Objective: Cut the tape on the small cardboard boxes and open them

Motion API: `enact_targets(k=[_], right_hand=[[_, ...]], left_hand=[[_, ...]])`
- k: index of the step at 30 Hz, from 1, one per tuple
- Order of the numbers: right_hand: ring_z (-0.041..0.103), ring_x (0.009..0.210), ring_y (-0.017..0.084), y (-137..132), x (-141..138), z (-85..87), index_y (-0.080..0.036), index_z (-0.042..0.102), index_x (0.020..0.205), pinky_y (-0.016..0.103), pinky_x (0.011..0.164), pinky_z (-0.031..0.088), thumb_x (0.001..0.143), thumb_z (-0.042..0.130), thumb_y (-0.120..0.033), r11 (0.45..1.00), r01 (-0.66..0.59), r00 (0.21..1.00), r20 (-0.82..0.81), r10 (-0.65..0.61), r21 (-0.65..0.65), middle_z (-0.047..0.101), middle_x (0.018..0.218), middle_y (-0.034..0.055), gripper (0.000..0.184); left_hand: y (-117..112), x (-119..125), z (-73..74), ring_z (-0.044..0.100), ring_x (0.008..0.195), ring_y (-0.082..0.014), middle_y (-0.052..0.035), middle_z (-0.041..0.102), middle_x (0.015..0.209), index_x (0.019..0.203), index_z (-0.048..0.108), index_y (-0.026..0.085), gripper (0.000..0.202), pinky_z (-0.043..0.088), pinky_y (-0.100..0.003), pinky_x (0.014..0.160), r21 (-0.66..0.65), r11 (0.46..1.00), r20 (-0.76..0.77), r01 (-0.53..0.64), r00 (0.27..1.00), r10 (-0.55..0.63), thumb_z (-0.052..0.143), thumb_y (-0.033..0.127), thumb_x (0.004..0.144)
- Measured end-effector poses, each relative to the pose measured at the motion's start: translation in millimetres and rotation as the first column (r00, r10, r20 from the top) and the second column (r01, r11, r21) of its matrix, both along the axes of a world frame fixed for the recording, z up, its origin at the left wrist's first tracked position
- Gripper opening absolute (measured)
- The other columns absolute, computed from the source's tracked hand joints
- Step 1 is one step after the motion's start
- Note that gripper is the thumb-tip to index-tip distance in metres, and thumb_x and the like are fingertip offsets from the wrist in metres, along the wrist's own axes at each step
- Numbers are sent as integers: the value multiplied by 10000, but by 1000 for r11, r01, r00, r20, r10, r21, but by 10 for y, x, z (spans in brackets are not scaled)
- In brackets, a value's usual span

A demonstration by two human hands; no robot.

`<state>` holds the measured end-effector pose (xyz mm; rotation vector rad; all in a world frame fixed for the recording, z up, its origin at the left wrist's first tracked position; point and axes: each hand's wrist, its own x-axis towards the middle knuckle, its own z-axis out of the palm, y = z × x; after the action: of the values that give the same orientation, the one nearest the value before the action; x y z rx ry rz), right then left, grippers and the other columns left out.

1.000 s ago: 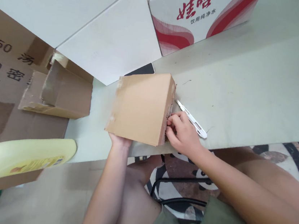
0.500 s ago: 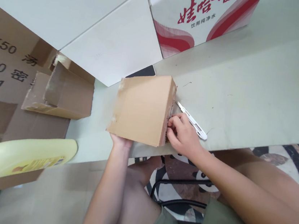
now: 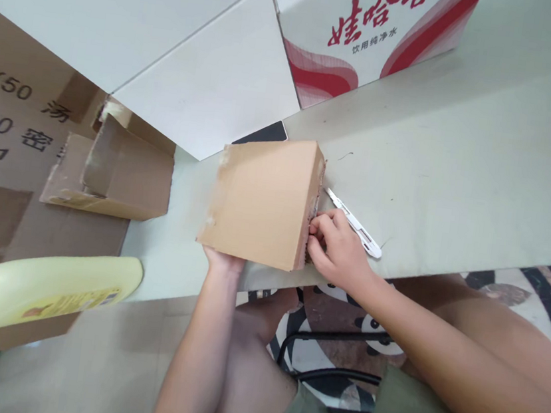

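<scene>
A small brown cardboard box (image 3: 261, 201) stands tilted at the near edge of the pale table (image 3: 460, 175). My left hand (image 3: 221, 260) holds it from underneath, mostly hidden behind the box. My right hand (image 3: 338, 248) pinches at the ragged right edge of the box with thumb and fingers. Just behind my right hand a white utility knife (image 3: 356, 224) lies on the table, apart from both hands.
A white carton with red print (image 3: 367, 30) stands at the back. A dark phone (image 3: 259, 132) peeks out behind the box. To the left lie an open torn cardboard box (image 3: 113, 173), large flat cartons (image 3: 8, 133) and a yellow plastic bottle (image 3: 39, 288).
Almost nothing has moved; the view shifted slightly and my right hand's fingers stay at the box's right edge.
</scene>
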<state>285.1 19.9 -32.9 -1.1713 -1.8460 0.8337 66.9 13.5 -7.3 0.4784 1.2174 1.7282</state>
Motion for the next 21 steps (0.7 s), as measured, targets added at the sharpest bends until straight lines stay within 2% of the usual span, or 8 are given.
enact_targets(k=[21], right_hand=[[549,688,176,-1,-2,1,-222,525,888,331,627,448,859,516,-197,1000,4,1000,-3,-4,2,541,978,71,39]], left_hand=[[1,-8,0,656,1139,-332,-91,741,1123,1025,723,215,394,541,-468,934,-3,1000,16,7,1000,-7,550,490,803]])
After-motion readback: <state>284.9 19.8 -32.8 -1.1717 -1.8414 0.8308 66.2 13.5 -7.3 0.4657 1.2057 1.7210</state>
